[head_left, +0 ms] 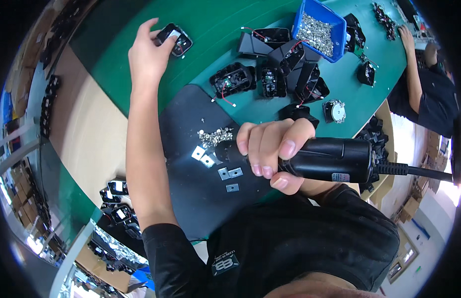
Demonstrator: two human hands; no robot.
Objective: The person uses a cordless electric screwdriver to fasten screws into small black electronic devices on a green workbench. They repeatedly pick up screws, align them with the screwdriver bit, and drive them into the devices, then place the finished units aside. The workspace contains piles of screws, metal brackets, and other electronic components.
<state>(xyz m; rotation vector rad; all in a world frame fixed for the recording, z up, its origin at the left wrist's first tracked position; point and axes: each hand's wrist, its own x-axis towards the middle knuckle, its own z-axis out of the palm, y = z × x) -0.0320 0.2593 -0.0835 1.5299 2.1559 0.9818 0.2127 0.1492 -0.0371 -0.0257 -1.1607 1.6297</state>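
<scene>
I see the left hand [150, 57] pinching a black plastic housing [184, 43] on the green tabletop [215, 30], beyond and left of the black cylindrical power tool [335, 156] the right hand [275, 146] grips crosswise

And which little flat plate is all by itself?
The lowest plate in the picture, on the black mat; the others lie close to one another.

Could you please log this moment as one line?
left hand: touches black casing; right hand: grips black corded tool; dark mat: loose screws, metal plates; beyond: blue parts bin
</scene>
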